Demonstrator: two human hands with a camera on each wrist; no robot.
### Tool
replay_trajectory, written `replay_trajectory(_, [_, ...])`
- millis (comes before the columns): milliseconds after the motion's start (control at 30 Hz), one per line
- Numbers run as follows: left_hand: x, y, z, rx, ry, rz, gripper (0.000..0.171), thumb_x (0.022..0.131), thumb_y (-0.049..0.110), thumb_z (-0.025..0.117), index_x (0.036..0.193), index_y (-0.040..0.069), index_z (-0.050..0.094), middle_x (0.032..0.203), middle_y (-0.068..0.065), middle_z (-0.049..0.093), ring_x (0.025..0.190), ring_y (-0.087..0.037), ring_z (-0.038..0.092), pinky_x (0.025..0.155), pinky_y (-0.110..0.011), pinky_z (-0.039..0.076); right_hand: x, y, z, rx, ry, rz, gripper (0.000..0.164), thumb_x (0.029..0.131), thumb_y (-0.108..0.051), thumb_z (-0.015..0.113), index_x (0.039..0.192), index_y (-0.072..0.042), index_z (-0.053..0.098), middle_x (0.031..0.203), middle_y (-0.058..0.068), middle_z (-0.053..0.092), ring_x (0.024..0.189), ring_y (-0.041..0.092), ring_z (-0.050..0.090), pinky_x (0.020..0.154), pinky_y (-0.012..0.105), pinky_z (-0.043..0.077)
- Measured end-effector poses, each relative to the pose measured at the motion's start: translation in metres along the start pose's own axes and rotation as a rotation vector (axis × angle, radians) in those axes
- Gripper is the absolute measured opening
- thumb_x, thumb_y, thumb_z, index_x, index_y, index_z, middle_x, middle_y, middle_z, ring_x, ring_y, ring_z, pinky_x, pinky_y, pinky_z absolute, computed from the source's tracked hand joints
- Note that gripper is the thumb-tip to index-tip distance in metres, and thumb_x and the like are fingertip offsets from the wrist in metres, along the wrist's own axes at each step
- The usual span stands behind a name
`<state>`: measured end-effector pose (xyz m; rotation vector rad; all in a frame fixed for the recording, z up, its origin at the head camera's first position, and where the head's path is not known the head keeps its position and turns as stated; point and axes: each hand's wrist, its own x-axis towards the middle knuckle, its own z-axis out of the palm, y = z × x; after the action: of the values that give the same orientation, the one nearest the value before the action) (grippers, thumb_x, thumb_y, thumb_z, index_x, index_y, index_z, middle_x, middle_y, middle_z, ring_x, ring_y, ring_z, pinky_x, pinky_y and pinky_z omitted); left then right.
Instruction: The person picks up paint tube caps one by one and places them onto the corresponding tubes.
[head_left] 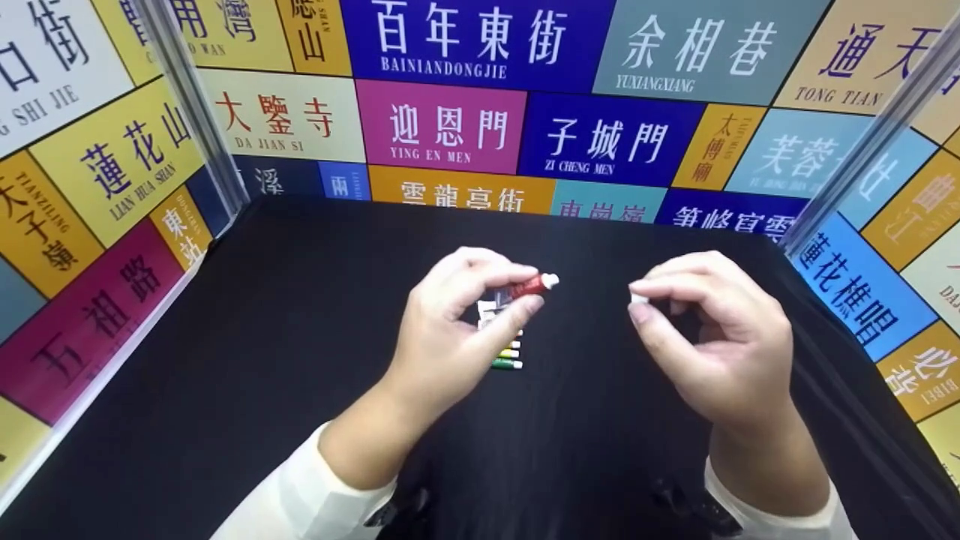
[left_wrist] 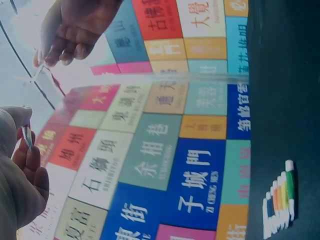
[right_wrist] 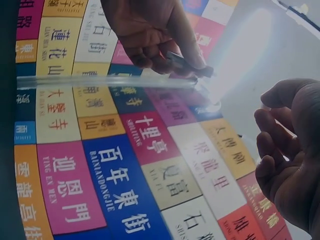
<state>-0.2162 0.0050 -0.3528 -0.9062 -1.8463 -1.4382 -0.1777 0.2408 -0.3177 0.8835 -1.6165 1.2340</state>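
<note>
Between thumb and fingers, my left hand [head_left: 450, 322] pinches a small red paint tube [head_left: 531, 286], its white nozzle end towards the right hand. In the right wrist view the same tube [right_wrist: 182, 64] looks dark against the light. Across a gap, my right hand [head_left: 720, 337] pinches a tiny white cap [head_left: 639, 298] between thumb and index finger. More paint tubes [head_left: 508, 364] lie in a row on the black table, partly hidden behind the left hand. The left wrist view shows that row of tubes [left_wrist: 280, 195] whole, with green, yellow, orange and dark bands and white ends.
A black cloth covers the table [head_left: 300, 315]. Panels printed with street names [head_left: 442, 124] stand around its back and sides, with clear corner posts [head_left: 870, 120] at left and right. Bright lights show overhead in the wrist views.
</note>
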Motion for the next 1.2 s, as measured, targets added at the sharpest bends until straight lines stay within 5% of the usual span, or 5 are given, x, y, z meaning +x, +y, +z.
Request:
replay_trajectory(467, [-0.009,0.041,-0.006,0.054,-0.04,0.197,0.026,0.089,0.021,0.089,0.113,0.015,0.082,0.11,0.0,0.077,0.109,-0.015,0.069,0.093,-0.03,0.056,-0.014,-0.018,0.002,0.28,0.05,-0.171,0.013,0.071,0.02,0.077,0.08,0.023,0.069,0.083,0.028,0.071,0.083,0.034,0.065,0.084,0.034,0.057])
replay_trajectory(800, [-0.007,0.053,-0.011,0.135,-0.067,0.384,0.023,0.088,0.019,0.089,0.11,0.015,0.082,0.104,0.003,0.079,0.1,-0.014,0.07,0.092,-0.031,0.052,-0.017,-0.024,0.005,0.373,0.072,-0.17,0.013,0.067,0.025,0.073,0.078,0.025,0.065,0.083,0.031,0.07,0.081,0.036,0.064,0.081,0.036,0.057])
replay_trajectory(1200, [-0.006,0.054,-0.009,0.213,-0.06,0.393,0.021,0.09,0.022,0.088,0.11,0.016,0.084,0.102,0.002,0.078,0.097,-0.016,0.069,0.09,-0.03,0.053,-0.018,-0.022,0.002,0.309,-0.011,-0.136,0.013,0.072,0.023,0.076,0.084,0.023,0.069,0.086,0.029,0.072,0.085,0.033,0.067,0.082,0.034,0.059])
